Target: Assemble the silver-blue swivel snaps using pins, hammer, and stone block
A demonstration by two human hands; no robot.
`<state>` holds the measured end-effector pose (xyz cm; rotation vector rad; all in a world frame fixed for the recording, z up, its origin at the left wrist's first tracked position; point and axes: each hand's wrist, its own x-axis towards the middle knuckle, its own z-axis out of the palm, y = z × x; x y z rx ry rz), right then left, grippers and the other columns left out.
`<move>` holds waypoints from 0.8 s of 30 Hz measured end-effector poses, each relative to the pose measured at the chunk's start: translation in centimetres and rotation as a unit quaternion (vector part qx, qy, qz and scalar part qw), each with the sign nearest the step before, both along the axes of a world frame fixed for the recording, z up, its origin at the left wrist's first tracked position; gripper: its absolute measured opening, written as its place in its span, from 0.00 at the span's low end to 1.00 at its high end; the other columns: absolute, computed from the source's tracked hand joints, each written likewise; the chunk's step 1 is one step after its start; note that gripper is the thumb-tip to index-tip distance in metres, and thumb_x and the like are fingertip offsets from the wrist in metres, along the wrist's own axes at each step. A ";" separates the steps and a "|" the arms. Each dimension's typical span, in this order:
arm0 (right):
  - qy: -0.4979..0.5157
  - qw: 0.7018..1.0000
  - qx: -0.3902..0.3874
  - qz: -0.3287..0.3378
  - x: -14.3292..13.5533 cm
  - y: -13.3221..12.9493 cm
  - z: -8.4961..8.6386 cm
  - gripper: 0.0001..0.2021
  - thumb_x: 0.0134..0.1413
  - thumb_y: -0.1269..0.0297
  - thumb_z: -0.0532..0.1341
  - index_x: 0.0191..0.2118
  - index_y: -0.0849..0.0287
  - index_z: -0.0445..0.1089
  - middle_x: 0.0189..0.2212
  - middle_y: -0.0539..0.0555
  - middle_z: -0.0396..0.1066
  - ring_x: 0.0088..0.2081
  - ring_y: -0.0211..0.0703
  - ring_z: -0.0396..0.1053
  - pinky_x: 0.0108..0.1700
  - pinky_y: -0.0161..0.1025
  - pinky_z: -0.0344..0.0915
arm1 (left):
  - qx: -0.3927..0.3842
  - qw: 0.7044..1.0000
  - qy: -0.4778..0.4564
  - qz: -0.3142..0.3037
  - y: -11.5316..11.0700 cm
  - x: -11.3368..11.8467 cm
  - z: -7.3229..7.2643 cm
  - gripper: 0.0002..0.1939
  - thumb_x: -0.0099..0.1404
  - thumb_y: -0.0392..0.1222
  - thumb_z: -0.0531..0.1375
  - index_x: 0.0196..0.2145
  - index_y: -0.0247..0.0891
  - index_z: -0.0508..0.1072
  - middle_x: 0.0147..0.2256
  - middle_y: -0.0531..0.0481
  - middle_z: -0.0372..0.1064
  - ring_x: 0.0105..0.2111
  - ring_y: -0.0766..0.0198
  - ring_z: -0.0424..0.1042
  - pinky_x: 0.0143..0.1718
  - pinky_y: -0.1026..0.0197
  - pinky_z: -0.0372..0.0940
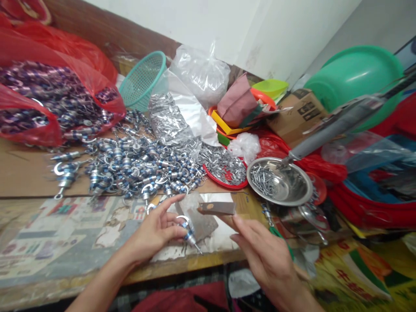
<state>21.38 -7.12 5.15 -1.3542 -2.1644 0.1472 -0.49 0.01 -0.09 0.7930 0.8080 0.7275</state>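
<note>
Between the fingers and thumb of my left hand [162, 227] is a small silver-and-blue metal hook fitting [189, 236], tilted, with its curved hook at the top. It is over a flat grey metal plate [205, 229] near the bench's front edge. My right hand [264, 251] is wrapped round the handle of a hammer [217, 208], whose dark head is raised above the plate's right side. Most of the handle is hidden by my fingers. Behind my left hand spreads a heap of similar hook fittings [130, 162].
A steel bowl [300, 197] of metal pins and a red tray [242, 184] of small silver strips stand at the back right. A red bag [107, 106] of fittings lies left, near a green basket [143, 82]. A grey metal rod [338, 123] slants over the bowl.
</note>
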 end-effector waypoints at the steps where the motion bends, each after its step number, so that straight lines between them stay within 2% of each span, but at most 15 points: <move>1: -0.013 1.000 0.016 0.001 -0.2 -0.1 0.1 0.28 0.55 0.76 0.52 0.59 0.48 0.48 0.38 0.53 0.70 0.36 0.39 0.69 0.36 0.33 0.64 | 0.003 1.000 0.001 0.000 0.0 0.0 0.0 0.41 0.47 0.31 0.64 0.56 0.42 0.50 0.26 0.55 0.68 0.25 0.64 0.70 0.30 0.58 0.67; 4: -0.095 0.995 -0.029 0.002 -0.8 -0.2 -0.4 0.25 0.55 0.76 0.50 0.58 0.51 0.52 0.30 0.53 0.70 0.29 0.39 0.68 0.29 0.33 0.64 | 0.009 1.000 0.010 0.006 -0.1 0.0 0.3 0.42 0.47 0.32 0.64 0.56 0.41 0.49 0.26 0.54 0.69 0.25 0.64 0.71 0.30 0.58 0.67; 6: -0.121 0.991 -0.049 0.002 -1.0 -0.2 -0.8 0.23 0.56 0.75 0.49 0.57 0.54 0.54 0.29 0.54 0.69 0.28 0.39 0.68 0.28 0.33 0.64 | 0.007 1.000 0.019 0.013 -0.1 0.1 0.4 0.42 0.46 0.32 0.65 0.56 0.40 0.49 0.26 0.54 0.69 0.24 0.64 0.70 0.29 0.59 0.67; 9: -0.108 0.994 -0.033 0.003 -1.2 -0.6 -1.2 0.24 0.55 0.76 0.48 0.58 0.54 0.54 0.31 0.54 0.70 0.30 0.40 0.68 0.30 0.35 0.64 | 0.004 1.000 0.021 0.011 -0.1 0.1 0.5 0.44 0.45 0.33 0.65 0.56 0.39 0.49 0.25 0.54 0.69 0.24 0.63 0.71 0.29 0.57 0.67; 11: -0.095 0.993 -0.067 0.004 -1.0 -0.7 -1.5 0.23 0.56 0.74 0.48 0.57 0.53 0.54 0.31 0.54 0.70 0.30 0.40 0.68 0.31 0.34 0.65 | 0.004 1.000 0.020 0.012 0.0 0.2 0.5 0.44 0.45 0.33 0.65 0.56 0.39 0.48 0.26 0.54 0.69 0.24 0.63 0.71 0.29 0.57 0.67; 13: -0.042 0.993 -0.105 -0.023 -0.5 -0.1 -2.3 0.21 0.57 0.71 0.49 0.56 0.52 0.56 0.34 0.54 0.71 0.33 0.40 0.69 0.34 0.34 0.66 | 0.007 0.999 0.027 0.017 -0.1 0.2 0.5 0.44 0.45 0.33 0.65 0.56 0.40 0.48 0.26 0.54 0.70 0.24 0.63 0.71 0.29 0.57 0.67; 15: 0.036 0.989 -0.119 -0.079 0.3 1.1 -3.5 0.19 0.57 0.67 0.51 0.55 0.54 0.59 0.41 0.55 0.70 0.39 0.41 0.69 0.41 0.36 0.65 | 0.027 0.998 0.051 0.015 -0.1 0.1 0.6 0.38 0.45 0.33 0.64 0.53 0.39 0.54 0.26 0.53 0.71 0.26 0.61 0.72 0.31 0.57 0.67; 17: 0.074 0.979 -0.138 -0.128 1.2 2.9 -4.8 0.19 0.55 0.64 0.53 0.53 0.57 0.61 0.45 0.56 0.69 0.44 0.43 0.68 0.44 0.38 0.64 | 0.070 0.992 0.106 0.008 -0.2 0.0 0.8 0.23 0.46 0.34 0.63 0.43 0.36 0.67 0.25 0.51 0.72 0.28 0.60 0.72 0.33 0.57 0.67; 19: 0.054 0.976 -0.165 -0.130 2.0 4.9 -5.8 0.17 0.55 0.62 0.53 0.50 0.58 0.65 0.43 0.56 0.70 0.42 0.44 0.69 0.43 0.38 0.65 | 0.119 0.978 0.174 0.011 -0.2 -0.1 1.0 0.08 0.47 0.35 0.63 0.29 0.35 0.73 0.24 0.50 0.73 0.28 0.60 0.72 0.33 0.58 0.66; 20: 0.035 0.977 -0.172 -0.119 2.3 5.9 -6.1 0.16 0.55 0.62 0.53 0.48 0.57 0.68 0.41 0.55 0.72 0.40 0.43 0.70 0.41 0.38 0.65 | 0.144 0.969 0.201 0.018 -0.1 -0.1 1.1 0.04 0.47 0.36 0.63 0.25 0.35 0.74 0.24 0.50 0.73 0.27 0.60 0.71 0.33 0.58 0.66; 22: 0.000 0.982 -0.155 -0.112 2.8 8.3 -6.1 0.14 0.56 0.62 0.51 0.43 0.57 0.71 0.36 0.54 0.73 0.36 0.41 0.70 0.39 0.36 0.65 | 0.200 0.951 0.233 0.032 0.0 -0.2 1.1 0.02 0.47 0.37 0.63 0.22 0.37 0.75 0.25 0.50 0.72 0.28 0.59 0.71 0.34 0.59 0.65; 24: -0.020 0.984 -0.113 -0.136 3.1 11.2 -5.5 0.15 0.58 0.64 0.49 0.41 0.58 0.71 0.36 0.55 0.72 0.38 0.41 0.68 0.41 0.36 0.63 | 0.251 0.935 0.248 0.042 0.0 -0.1 1.1 0.02 0.47 0.38 0.63 0.21 0.38 0.76 0.28 0.50 0.71 0.31 0.59 0.70 0.35 0.59 0.64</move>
